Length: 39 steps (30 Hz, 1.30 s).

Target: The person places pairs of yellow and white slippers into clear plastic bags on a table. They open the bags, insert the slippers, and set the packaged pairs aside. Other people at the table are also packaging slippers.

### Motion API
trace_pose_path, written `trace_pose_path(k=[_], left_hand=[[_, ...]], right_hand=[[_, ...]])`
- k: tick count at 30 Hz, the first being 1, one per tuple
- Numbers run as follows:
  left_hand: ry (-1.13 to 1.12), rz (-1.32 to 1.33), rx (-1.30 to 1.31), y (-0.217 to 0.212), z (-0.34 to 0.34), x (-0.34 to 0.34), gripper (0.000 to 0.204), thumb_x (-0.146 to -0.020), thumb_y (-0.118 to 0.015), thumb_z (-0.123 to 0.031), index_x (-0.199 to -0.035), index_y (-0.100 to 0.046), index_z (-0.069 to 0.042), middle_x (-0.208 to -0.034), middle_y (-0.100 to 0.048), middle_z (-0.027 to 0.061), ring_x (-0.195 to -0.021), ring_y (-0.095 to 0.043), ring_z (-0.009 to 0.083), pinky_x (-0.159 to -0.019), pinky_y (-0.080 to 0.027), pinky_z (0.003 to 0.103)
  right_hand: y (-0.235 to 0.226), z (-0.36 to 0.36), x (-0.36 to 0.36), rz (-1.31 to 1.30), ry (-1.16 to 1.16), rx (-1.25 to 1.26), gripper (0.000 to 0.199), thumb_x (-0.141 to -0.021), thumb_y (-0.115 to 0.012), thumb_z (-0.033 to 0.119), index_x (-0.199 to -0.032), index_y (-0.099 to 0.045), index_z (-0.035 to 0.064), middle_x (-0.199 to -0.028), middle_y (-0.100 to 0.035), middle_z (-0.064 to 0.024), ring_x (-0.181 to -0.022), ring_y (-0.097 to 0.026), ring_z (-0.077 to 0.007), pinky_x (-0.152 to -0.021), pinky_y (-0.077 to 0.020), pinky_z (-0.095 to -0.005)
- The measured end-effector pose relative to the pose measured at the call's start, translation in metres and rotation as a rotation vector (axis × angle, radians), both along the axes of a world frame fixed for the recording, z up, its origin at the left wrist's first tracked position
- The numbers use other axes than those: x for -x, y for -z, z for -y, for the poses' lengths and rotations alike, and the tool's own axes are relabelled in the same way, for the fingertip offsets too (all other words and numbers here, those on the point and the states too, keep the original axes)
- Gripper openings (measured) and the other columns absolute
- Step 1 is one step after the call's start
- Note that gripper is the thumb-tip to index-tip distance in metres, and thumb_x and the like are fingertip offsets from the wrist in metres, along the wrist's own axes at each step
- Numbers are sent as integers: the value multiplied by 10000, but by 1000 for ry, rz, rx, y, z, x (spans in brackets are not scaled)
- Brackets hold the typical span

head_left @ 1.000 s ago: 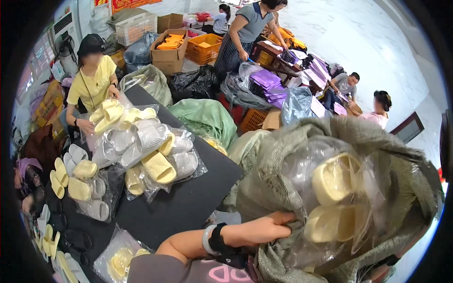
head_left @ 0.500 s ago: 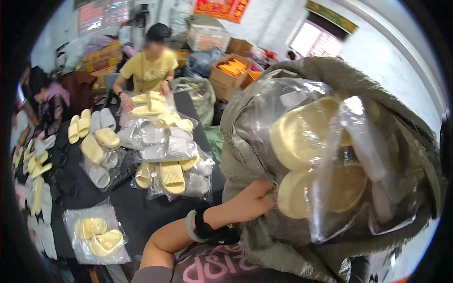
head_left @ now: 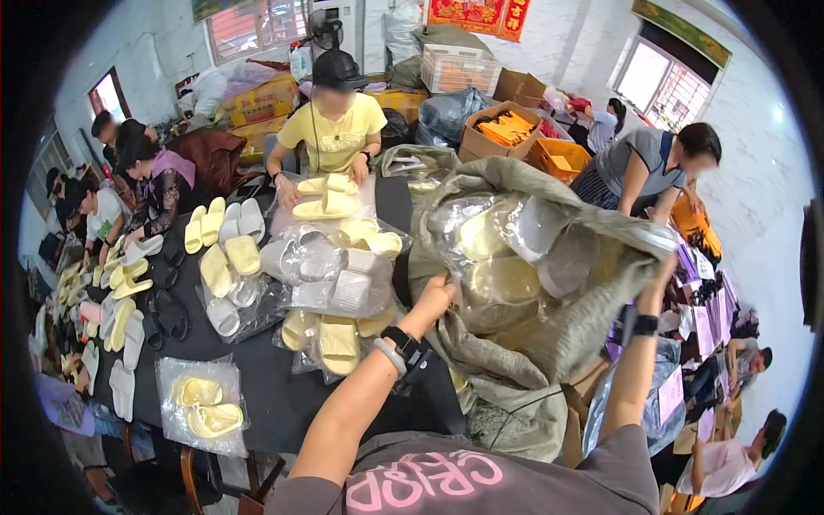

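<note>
Both my hands hold the rim of a large grey-green woven sack (head_left: 506,365), whose wide mouth faces me. My left hand (head_left: 435,296) is closed on the near left edge. My right hand (head_left: 659,264) grips the right edge, its fingers partly hidden by the cloth. Inside the sack lie clear-bagged slippers, with a yellow pair (head_left: 506,287) near the front and a grey slipper (head_left: 536,227) behind. Left of the sack, a pile of bagged grey slippers (head_left: 348,292) and a yellow slipper (head_left: 339,343) rests on the black table (head_left: 283,412).
A bagged yellow pair (head_left: 206,405) lies at the table's near left. Across the table, a person in a yellow shirt (head_left: 330,133) handles yellow slippers (head_left: 326,202). Another person (head_left: 644,167) bends beyond the sack. An open carton (head_left: 498,137) and an orange crate (head_left: 558,159) stand behind.
The sack has moved away from me and lower, its mouth now spread wider. My right hand, hidden before, now shows at its right edge. My left hand still grips the left edge.
</note>
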<state>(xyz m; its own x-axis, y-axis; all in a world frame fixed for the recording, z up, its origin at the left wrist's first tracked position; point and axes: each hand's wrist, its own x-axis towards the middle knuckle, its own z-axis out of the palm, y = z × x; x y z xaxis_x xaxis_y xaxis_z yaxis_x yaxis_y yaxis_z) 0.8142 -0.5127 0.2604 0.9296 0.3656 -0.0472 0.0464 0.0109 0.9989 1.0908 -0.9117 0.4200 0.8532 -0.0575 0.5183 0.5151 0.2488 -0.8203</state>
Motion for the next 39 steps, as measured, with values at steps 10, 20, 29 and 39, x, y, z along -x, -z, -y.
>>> trace_pose_path(k=[10, 20, 29, 39], left_hand=[[-295, -295, 155, 12, -15, 41, 389, -844, -426, -29, -1191, -587, 42, -1084, -645, 124, -928, -616, 230, -827, -493, 369], [-189, -105, 775, -54, 26, 92, 469, -854, -426, -8, -1319, -492, 2, -1131, -637, 142, -998, -654, 282, -852, -565, 436], [665, -303, 747, -92, 70, 162, 606, -768, -427, 70, -1372, -466, 63, -1315, -579, 111, -1199, -547, 180, -1027, -431, 316], [-66, -230, 771, 5, -7, 227, 580, -764, -414, 65, -1342, -470, 62, -1266, -596, 190, -1113, -621, 321, -969, -508, 457]], right_hand=[[191, -74, -50, -566, -2, -26, 472, -953, -468, 362, -1229, -621, 11, -1125, -641, -125, -1019, -596, -262, -883, -468, -401], [17, 13, -62, -503, -154, -151, 320, -962, -448, 200, -1155, -613, 5, -1088, -666, -156, -947, -645, -318, -902, -519, -458], [174, 52, -38, -125, 335, 819, 215, -858, -547, 161, -971, -661, 18, -915, -657, -188, -792, -616, -330, -735, -504, -447], [259, -55, 19, 575, 252, 1227, 408, -845, -549, 158, -1183, -587, -68, -1204, -598, -286, -1013, -611, -421, -865, -494, -479]])
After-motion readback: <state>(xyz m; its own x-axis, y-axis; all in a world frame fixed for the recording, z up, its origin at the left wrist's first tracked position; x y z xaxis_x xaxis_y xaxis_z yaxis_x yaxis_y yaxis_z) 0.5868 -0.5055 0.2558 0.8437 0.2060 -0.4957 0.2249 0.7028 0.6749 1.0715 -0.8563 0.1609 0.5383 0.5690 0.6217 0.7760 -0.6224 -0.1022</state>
